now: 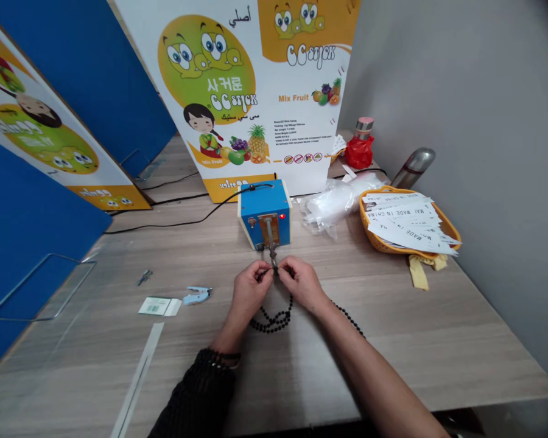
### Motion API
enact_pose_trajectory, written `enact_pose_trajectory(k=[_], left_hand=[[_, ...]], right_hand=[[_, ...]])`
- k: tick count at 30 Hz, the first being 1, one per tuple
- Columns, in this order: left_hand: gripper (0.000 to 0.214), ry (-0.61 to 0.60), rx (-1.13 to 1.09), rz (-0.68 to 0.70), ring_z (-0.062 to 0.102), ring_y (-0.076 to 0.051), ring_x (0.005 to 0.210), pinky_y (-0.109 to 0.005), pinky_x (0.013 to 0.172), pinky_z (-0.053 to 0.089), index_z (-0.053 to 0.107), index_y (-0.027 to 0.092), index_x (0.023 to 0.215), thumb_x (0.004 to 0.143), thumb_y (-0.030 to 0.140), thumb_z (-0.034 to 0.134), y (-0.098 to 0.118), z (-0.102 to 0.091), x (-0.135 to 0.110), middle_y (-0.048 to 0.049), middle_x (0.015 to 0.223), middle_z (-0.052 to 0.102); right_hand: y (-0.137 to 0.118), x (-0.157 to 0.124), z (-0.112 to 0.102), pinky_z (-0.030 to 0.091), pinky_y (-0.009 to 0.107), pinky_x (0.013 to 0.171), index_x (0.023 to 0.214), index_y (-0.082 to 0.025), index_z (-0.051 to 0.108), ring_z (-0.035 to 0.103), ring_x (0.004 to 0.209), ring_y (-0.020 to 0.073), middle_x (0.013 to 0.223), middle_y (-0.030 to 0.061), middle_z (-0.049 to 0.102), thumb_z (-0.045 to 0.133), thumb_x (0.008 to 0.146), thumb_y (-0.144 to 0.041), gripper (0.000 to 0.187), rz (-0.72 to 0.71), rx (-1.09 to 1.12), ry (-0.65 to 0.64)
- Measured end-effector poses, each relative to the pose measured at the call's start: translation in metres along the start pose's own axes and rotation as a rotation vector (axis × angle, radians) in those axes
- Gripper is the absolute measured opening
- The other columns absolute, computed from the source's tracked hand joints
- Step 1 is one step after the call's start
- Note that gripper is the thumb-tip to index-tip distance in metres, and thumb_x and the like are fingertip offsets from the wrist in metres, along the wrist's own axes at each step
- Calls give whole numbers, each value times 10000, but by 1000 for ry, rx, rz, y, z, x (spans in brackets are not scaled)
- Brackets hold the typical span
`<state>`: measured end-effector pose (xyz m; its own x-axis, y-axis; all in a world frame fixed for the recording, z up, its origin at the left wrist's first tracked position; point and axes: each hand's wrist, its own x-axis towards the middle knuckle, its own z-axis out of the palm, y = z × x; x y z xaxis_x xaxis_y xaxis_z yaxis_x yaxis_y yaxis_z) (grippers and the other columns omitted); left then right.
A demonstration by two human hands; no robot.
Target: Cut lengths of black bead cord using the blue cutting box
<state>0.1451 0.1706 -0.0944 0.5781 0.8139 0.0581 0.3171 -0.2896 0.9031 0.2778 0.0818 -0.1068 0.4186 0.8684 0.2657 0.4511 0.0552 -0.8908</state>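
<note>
A string of black beads (273, 320) lies looped on the wooden table (393, 340) and runs up into both hands. My left hand (249, 291) pinches the strand on one side. My right hand (300, 283) pinches it on the other, fingertips almost meeting. Both hold the strand right under the metal tip of a small blue machine (265, 213) with a red light lit. Another run of beads trails off to the right under my right forearm.
An orange basket (447, 231) of "MADE IN CHINA" paper labels sits at right, clear plastic bags (335, 201) beside it. Small snips (197, 295) and a label packet (158, 306) lie at left. Printed cardboard panels (256, 91) stand behind. A red-wrapped jar (360, 146) and a steel flask (413, 167) stand by the wall.
</note>
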Motion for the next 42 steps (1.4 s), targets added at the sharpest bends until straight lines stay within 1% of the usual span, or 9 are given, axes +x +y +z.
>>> enact_pose_trajectory(k=[11, 17, 20, 24, 29, 33, 37, 39, 42], left_hand=[[348, -76, -209, -137, 567, -144, 624, -221, 577, 430, 664, 131, 951, 790, 436, 622, 5, -2, -13, -37, 749, 650], [488, -460, -637, -500, 521, -92, 488, -160, 416, 366, 672, 103, 1029, 732, 478, 768, 8, -22, -62, -88, 818, 668], [599, -536, -1026, -405, 411, -19, 416, -111, 373, 293, 681, 201, 1145, 668, 515, 859, 16, -47, -100, -61, 864, 680], [597, -384, -1423, -133, 390, 0, 405, -89, 366, 332, 687, 323, 1135, 610, 526, 886, 46, -85, -144, 8, 871, 678], [409, -201, -1322, -193, 535, -66, 535, -143, 467, 480, 663, 247, 1181, 807, 360, 783, 85, -105, -179, -34, 916, 675], [310, -437, -1177, -291, 445, -37, 389, -107, 356, 361, 662, 177, 1150, 926, 387, 625, 93, -97, -211, -24, 741, 623], [343, -637, -1030, -225, 496, -78, 359, -127, 336, 352, 649, 141, 1144, 968, 410, 529, 102, -88, -242, -74, 729, 642], [376, -647, -987, -211, 517, -96, 368, -136, 336, 356, 612, 141, 1209, 967, 416, 527, 107, -91, -252, -90, 744, 650], [463, -497, -1001, -292, 512, -84, 393, -138, 346, 370, 515, 192, 1331, 950, 452, 556, 108, -100, -262, -88, 829, 664]], right_hand=[[-3, -11, -4, 385, 224, 660, 846, -177, 632, 538, 720, 147, 780, 7, 609, 526, 887, -223, 122, 32, 36, 17], [-41, -25, -22, 368, 225, 620, 853, -174, 626, 507, 680, 134, 790, 6, 601, 529, 887, -272, 142, 29, 68, 14], [-67, -40, -33, 365, 218, 571, 976, -172, 622, 468, 628, 117, 856, 12, 596, 570, 892, -387, 238, 92, 178, 12], [-107, -67, -49, 327, 191, 481, 1001, -179, 582, 422, 595, 110, 842, 18, 553, 486, 935, -560, 399, 213, 402, -23], [-151, -102, -65, 329, 188, 496, 1026, -177, 586, 414, 603, 106, 822, 13, 536, 474, 957, -527, 374, 164, 424, -72], [-167, -133, -54, 373, 207, 589, 1161, -185, 596, 459, 628, 112, 738, -31, 516, 603, 867, -275, 307, 73, 225, -341], [-176, -166, -23, 445, 237, 702, 1145, -172, 619, 560, 719, 144, 697, -37, 572, 561, 855, -189, 296, 22, 436, -720], [-179, -177, -15, 452, 244, 750, 1084, -164, 641, 580, 786, 149, 739, -23, 609, 506, 889, -177, 237, 0, 464, -707], [-186, -178, -19, 423, 213, 673, 988, -146, 657, 542, 702, 125, 737, -23, 592, 481, 902, -157, 197, -3, 306, -486]])
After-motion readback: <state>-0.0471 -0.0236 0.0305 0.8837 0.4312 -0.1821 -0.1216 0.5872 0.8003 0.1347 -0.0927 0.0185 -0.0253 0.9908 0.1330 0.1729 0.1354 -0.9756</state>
